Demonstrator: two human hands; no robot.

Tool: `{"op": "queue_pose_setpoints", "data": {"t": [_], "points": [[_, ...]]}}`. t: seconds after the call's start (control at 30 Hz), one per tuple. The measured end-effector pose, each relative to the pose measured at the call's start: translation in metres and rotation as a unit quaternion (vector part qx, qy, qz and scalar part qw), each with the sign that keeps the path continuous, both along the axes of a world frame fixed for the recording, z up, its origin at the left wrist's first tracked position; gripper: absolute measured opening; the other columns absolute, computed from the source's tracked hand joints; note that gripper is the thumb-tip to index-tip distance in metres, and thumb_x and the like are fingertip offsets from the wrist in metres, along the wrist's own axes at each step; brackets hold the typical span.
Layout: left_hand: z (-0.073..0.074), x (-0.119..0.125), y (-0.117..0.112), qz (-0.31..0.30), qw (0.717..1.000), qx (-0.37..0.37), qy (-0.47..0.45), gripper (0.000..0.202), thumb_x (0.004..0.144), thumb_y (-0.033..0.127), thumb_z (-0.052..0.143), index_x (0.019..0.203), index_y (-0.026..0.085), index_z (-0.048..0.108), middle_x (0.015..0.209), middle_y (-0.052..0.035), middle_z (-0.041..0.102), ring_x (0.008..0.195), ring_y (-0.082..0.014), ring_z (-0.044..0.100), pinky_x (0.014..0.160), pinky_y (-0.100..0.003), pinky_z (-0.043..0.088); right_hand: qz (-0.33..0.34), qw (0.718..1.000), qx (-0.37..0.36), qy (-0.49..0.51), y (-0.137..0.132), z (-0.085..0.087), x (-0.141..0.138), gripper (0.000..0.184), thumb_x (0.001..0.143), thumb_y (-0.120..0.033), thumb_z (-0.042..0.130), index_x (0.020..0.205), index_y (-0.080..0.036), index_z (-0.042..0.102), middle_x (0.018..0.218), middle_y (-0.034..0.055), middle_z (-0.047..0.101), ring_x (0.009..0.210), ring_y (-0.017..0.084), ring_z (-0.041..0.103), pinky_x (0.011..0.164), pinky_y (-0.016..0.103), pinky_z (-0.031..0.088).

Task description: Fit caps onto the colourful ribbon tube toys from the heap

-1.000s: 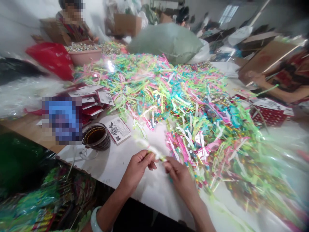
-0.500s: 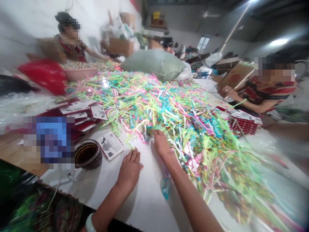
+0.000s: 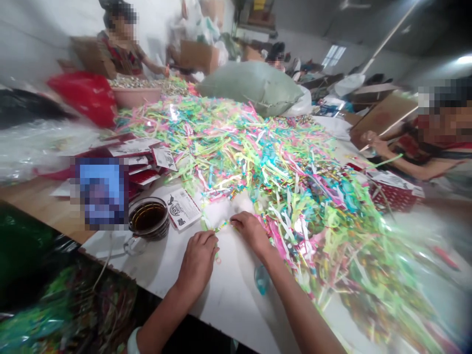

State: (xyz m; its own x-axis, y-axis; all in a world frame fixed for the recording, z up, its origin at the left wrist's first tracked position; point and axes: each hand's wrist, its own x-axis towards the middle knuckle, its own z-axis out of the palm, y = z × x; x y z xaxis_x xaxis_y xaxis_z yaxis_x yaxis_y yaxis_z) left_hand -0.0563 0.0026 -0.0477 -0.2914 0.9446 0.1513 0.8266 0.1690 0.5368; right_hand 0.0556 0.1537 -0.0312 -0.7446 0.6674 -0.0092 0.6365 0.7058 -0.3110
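Observation:
A short, colourful beaded string (image 3: 223, 225) stretches between my two hands just above the white tabletop. My left hand (image 3: 197, 258) has its fingers closed on the left end, and a small pale loop hangs below the fingertips. My right hand (image 3: 250, 231) pinches the other end between thumb and fingers. Right behind them spreads a large heap of beaded strings with green, pink, blue and white ribbon-like strips (image 3: 236, 152). A small clear blue piece (image 3: 261, 279) lies beside my right forearm.
To the left stand a glass mug of dark drink (image 3: 149, 219), a printed card (image 3: 183, 209) and a blurred-out screen (image 3: 102, 191). Red-and-white packets (image 3: 136, 147) lie behind. A big green sack (image 3: 254, 88) rests beyond the heap. Co-workers sit at far left and right.
My right hand has drawn back from the heap's edge toward my left hand, and a beaded string now spans the two. My left fingers have curled closed. The view has shifted slightly.

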Motion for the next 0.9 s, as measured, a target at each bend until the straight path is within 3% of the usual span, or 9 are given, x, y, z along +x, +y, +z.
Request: {"op": "queue_pose_setpoints", "data": {"t": [0.17, 0.37, 0.63, 0.77, 0.9], "points": [[0.001, -0.002, -0.001, 0.004, 1.0, 0.001, -0.017, 0.015, 0.083, 0.008, 0.053, 0.094, 0.015, 0.06, 0.11, -0.0074, 0.061, 0.102, -0.0254, 0.05, 0.09, -0.043, 0.043, -0.043, 0.999, -0.002, 0.018, -0.005, 0.005, 0.016, 0.016, 0.088, -0.023, 0.053, 0.098, -0.018, 0.064, 0.095, 0.005, 0.064, 0.092, 0.016, 0.057, 0.08, 0.023, 0.04], [-0.003, -0.005, -0.004, 0.007, 1.0, 0.014, -0.023, 0.011, 0.082, 0.01, 0.057, 0.09, 0.017, 0.06, 0.104, -0.0059, 0.06, 0.098, -0.0245, 0.049, 0.088, -0.042, 0.042, -0.108, 0.994, 0.008, 0.012, -0.035, 0.003, 0.024, 0.02, 0.091, -0.019, 0.042, 0.102, -0.017, 0.059, 0.095, 0.0075, 0.063, 0.092, 0.019, 0.058, 0.079, 0.026, 0.04], [-0.005, -0.007, -0.003, 0.006, 0.999, 0.023, -0.032, 0.01, 0.082, 0.011, 0.057, 0.09, 0.017, 0.059, 0.102, -0.0064, 0.059, 0.096, -0.0243, 0.049, 0.087, -0.042, 0.042, -0.134, 0.991, 0.002, -0.011, -0.042, 0.0, 0.024, 0.019, 0.087, -0.019, 0.048, 0.102, -0.016, 0.059, 0.1, 0.0086, 0.061, 0.095, 0.021, 0.057, 0.084, 0.029, 0.041], [-0.005, -0.007, -0.003, 0.007, 0.999, 0.022, -0.037, 0.008, 0.081, 0.011, 0.058, 0.087, 0.017, 0.059, 0.101, -0.006, 0.059, 0.096, -0.0238, 0.049, 0.086, -0.041, 0.042, -0.102, 0.994, 0.019, -0.031, -0.034, 0.004, 0.023, 0.022, 0.084, -0.018, 0.053, 0.105, -0.018, 0.059, 0.103, 0.0101, 0.06, 0.099, 0.024, 0.055, 0.085, 0.033, 0.041], [-0.007, -0.008, -0.005, 0.006, 0.999, 0.018, -0.046, 0.008, 0.082, 0.012, 0.057, 0.088, 0.017, 0.059, 0.103, -0.0064, 0.059, 0.097, -0.024, 0.049, 0.088, -0.042, 0.041, -0.098, 0.995, 0.023, 0.0, -0.035, 0.002, 0.019, 0.015, 0.088, -0.015, 0.045, 0.096, -0.016, 0.057, 0.094, 0.0094, 0.061, 0.088, 0.02, 0.056, 0.079, 0.03, 0.042]]}}
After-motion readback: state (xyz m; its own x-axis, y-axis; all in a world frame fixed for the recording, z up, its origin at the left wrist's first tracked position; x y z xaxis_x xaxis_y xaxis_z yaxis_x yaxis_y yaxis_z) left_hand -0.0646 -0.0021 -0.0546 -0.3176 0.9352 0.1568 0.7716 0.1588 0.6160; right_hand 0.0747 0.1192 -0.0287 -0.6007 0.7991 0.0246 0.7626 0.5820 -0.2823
